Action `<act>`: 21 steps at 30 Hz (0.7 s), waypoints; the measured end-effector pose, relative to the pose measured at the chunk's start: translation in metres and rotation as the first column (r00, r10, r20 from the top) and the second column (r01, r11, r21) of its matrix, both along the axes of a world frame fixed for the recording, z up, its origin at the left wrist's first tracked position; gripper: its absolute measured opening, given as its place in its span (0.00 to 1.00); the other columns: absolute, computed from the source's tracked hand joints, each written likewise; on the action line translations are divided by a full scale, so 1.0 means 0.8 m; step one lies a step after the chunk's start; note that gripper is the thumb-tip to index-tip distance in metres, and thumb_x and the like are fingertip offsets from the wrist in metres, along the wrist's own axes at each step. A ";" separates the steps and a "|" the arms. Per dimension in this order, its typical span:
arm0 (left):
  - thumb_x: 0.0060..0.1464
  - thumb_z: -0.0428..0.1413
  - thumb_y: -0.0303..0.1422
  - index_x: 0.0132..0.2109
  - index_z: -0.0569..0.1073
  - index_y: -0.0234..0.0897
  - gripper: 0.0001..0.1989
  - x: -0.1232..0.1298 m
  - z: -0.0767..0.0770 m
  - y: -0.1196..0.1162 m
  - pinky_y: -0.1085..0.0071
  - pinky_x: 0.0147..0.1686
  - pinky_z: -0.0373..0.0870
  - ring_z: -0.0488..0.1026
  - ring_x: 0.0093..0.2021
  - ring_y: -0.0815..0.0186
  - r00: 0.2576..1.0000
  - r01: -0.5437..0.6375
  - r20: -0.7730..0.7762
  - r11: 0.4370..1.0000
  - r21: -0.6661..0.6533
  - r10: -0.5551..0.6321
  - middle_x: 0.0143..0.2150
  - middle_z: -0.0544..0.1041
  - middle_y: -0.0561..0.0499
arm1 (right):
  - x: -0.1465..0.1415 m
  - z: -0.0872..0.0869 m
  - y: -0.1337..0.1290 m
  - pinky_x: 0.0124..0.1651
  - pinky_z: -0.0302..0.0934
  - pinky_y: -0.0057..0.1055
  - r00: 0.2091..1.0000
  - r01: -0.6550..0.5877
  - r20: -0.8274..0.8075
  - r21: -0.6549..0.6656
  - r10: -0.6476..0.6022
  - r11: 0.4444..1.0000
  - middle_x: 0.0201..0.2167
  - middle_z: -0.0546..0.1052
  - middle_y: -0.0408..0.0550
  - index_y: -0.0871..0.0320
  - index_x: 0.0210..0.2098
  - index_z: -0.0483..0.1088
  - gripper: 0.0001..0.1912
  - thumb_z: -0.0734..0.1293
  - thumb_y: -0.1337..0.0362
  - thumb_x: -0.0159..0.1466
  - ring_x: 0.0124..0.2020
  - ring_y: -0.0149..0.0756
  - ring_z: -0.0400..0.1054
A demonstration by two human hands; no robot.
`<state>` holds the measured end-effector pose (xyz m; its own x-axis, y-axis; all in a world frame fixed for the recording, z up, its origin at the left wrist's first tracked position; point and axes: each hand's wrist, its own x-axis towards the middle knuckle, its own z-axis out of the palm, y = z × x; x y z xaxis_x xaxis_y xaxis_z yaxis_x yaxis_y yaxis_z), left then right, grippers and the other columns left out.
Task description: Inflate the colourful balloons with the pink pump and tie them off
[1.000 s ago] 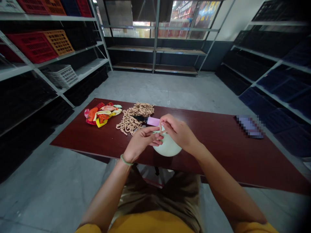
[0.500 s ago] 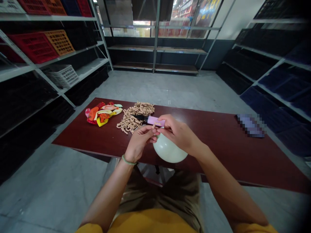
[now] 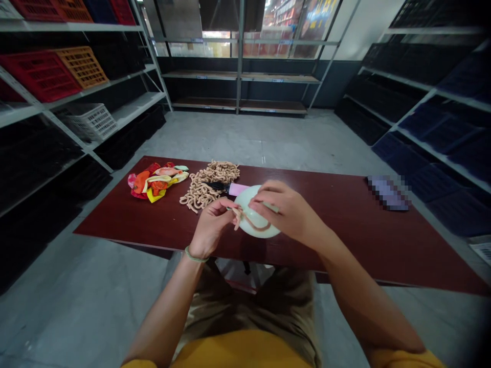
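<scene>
The person wears a yellow shirt [image 3: 238,351] with short sleeves, at the bottom of the frame, and under it a shiny khaki cloth [image 3: 286,312], maybe shorts. A thin pale green band [image 3: 195,255] goes around the left wrist [image 3: 200,246].

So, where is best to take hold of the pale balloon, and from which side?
The pale balloon is probably best cupped at its round lower curve, from the near side: the right hand covers its top, the left hand holds a tan strip at its left.
</scene>
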<state>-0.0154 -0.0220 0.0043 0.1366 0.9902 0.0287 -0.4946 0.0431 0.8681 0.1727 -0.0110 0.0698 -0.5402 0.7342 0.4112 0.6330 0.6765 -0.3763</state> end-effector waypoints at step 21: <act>0.48 0.60 0.26 0.34 0.76 0.35 0.03 0.001 -0.009 0.007 0.75 0.30 0.69 0.73 0.29 0.70 0.868 -0.262 -0.356 0.928 0.265 0.346 0.31 0.77 0.52 | -0.024 -0.029 0.020 0.40 0.55 0.33 0.995 -0.035 -0.091 -0.033 0.032 0.999 0.31 0.71 0.45 0.56 0.30 0.65 0.03 0.63 0.69 0.60 0.35 0.36 0.60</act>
